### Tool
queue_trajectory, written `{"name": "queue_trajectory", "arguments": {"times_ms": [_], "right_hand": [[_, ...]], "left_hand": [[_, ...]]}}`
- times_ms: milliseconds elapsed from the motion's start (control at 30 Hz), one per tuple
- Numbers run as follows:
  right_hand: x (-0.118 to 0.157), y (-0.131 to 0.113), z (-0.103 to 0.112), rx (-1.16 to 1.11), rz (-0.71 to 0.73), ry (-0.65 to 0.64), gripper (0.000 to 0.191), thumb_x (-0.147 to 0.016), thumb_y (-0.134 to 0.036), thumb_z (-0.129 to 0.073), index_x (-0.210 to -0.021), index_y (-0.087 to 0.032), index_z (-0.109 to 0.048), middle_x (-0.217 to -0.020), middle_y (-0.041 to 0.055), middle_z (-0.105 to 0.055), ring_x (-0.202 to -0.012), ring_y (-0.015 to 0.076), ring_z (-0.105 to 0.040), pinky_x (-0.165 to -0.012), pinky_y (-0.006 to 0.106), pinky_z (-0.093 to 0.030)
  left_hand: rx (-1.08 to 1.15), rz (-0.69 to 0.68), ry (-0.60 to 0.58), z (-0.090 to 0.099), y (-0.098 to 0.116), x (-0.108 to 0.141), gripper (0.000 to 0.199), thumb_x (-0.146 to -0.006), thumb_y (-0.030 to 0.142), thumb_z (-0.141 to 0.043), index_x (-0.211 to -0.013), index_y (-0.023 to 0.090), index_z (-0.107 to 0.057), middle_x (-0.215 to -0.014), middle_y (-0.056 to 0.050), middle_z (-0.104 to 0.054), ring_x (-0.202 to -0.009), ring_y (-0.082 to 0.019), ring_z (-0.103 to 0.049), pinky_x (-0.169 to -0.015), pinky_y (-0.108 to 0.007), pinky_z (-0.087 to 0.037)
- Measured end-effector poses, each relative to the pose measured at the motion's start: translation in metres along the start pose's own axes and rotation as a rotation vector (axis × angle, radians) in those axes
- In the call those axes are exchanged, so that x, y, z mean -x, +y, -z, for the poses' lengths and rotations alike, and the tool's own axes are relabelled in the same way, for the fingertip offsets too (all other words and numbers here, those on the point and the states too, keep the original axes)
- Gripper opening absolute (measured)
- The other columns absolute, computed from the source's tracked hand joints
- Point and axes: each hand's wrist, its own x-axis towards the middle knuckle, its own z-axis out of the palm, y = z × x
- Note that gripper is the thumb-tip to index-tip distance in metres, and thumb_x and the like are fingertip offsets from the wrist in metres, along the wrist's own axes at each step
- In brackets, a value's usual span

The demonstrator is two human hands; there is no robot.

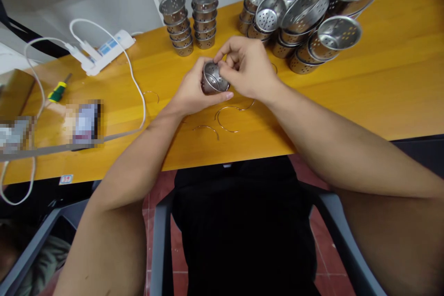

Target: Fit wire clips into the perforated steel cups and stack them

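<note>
A small perforated metal cup (209, 84) is gripped in my left hand (194, 87), fingers and thumb wrapped round its side, mouth tilted toward me. What looks like a thin curved wire crosses the mouth. My right hand (248, 67) is closed in a pinch at the cup's rim; whatever lies between its fingertips is too small to make out. Several loose curved wires (222, 122) lie on the table just below the hands, and another thin wire (152, 93) lies to the left.
Two stacks of perforated cups (178, 23) stand behind my hands. More stacks, with larger perforated bowls (305, 11), crowd the back right. Leftward on the wooden table (381, 88) are a white power strip (111, 53) with cables, a green-yellow screwdriver (58, 91) and a blurred phone (86, 122).
</note>
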Motion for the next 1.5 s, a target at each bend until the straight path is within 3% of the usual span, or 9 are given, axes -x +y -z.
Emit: {"name": "queue_trajectory", "arguments": {"times_ms": [100, 233, 400, 467, 600, 867, 1133, 1300, 1500], "right_hand": [[-0.001, -0.004, 0.002, -0.038, -0.037, -0.025, 0.042, -0.097, -0.061, -0.105, -0.094, -0.035, -0.072, -0.071, -0.0002, -0.061, -0.067, 0.027, -0.056, -0.057, 0.041, -0.047], [-0.002, -0.007, 0.012, -0.127, -0.028, -0.179, 0.054, -0.102, -0.078, -0.101, -0.092, -0.032, -0.077, -0.072, 0.0003, -0.065, -0.067, 0.0229, -0.056, -0.058, 0.038, -0.048], [-0.002, -0.005, 0.017, -0.253, -0.049, -0.279, 0.068, -0.092, -0.094, -0.104, -0.094, -0.031, -0.079, -0.069, -0.0013, -0.065, -0.066, 0.0209, -0.057, -0.057, 0.036, -0.048], [-0.002, -0.006, 0.014, -0.263, -0.086, -0.259, 0.071, -0.084, -0.094, -0.109, -0.091, -0.031, -0.077, -0.071, -0.0006, -0.067, -0.066, 0.0224, -0.059, -0.053, 0.037, -0.048], [-0.001, -0.01, 0.01, -0.262, -0.109, -0.22, 0.079, -0.074, -0.101, -0.109, -0.086, -0.032, -0.072, -0.069, -0.0004, -0.064, -0.063, 0.0238, -0.059, -0.049, 0.037, -0.046], [-0.003, -0.005, 0.008, -0.275, -0.107, -0.196, 0.084, -0.068, -0.106, -0.108, -0.085, -0.033, -0.07, -0.068, -0.0008, -0.063, -0.061, 0.023, -0.055, -0.048, 0.037, -0.041], [-0.003, -0.002, 0.007, -0.281, -0.108, -0.21, 0.081, -0.07, -0.102, -0.11, -0.085, -0.033, -0.071, -0.068, -0.0014, -0.061, -0.065, 0.0248, -0.06, -0.051, 0.039, -0.045], [-0.003, 0.002, 0.006, -0.233, -0.019, -0.156, 0.081, -0.07, -0.109, -0.103, -0.091, -0.037, -0.076, -0.085, 0.0039, -0.073, -0.079, 0.0312, -0.068, -0.06, 0.046, -0.055], [-0.002, 0.002, 0.011, -0.048, 0.025, -0.034, 0.078, -0.071, -0.109, -0.102, -0.108, -0.042, -0.085, -0.112, 0.0075, -0.081, -0.093, 0.0373, -0.073, -0.076, 0.056, -0.068]], "left_hand": [[0.071, 0.052, 0.005, 0.003, 0.007, -0.001, 0.1, -0.073, 0.089, -0.114, -0.138, 0.026, -0.074, -0.12, -0.006, -0.076, -0.115, -0.034, -0.081, -0.113, -0.059, -0.07], [0.234, 0.147, 0.0, 0.009, 0.017, 0.0, 0.088, -0.086, 0.104, -0.095, -0.115, 0.024, -0.076, -0.099, -0.004, -0.072, -0.096, -0.027, -0.078, -0.097, -0.05, -0.072], [0.336, 0.163, -0.044, 0.014, 0.012, -0.001, 0.086, -0.089, 0.109, -0.089, -0.113, 0.027, -0.077, -0.094, -0.002, -0.072, -0.079, -0.021, -0.069, -0.079, -0.043, -0.068], [0.329, 0.138, -0.066, 0.015, 0.006, -0.002, 0.093, -0.081, 0.111, -0.093, -0.118, 0.027, -0.076, -0.1, -0.004, -0.075, -0.084, -0.022, -0.073, -0.083, -0.045, -0.069], [0.222, 0.063, -0.041, 0.015, -0.003, -0.003, 0.112, -0.06, 0.106, -0.11, -0.13, 0.025, -0.075, -0.122, -0.009, -0.082, -0.117, -0.034, -0.084, -0.111, -0.054, -0.072], [0.163, 0.022, -0.001, 0.014, -0.007, -0.001, 0.105, -0.072, 0.098, -0.111, -0.137, 0.024, -0.075, -0.129, -0.011, -0.083, -0.131, -0.039, -0.084, -0.123, -0.061, -0.07], [0.152, 0.048, 0.01, 0.013, -0.004, -0.001, 0.107, -0.069, 0.102, -0.109, -0.134, 0.023, -0.077, -0.127, -0.01, -0.084, -0.123, -0.036, -0.085, -0.119, -0.059, -0.072], [0.135, 0.007, 0.028, 0.01, -0.01, -0.001, 0.107, -0.072, 0.101, -0.109, -0.139, 0.024, -0.076, -0.132, -0.012, -0.083, -0.132, -0.04, -0.084, -0.126, -0.062, -0.069], [0.108, -0.026, 0.145, 0.007, -0.033, -0.005, 0.111, -0.076, 0.104, -0.104, -0.149, 0.028, -0.07, -0.142, -0.012, -0.08, -0.139, -0.038, -0.081, -0.133, -0.061, -0.064]]}}
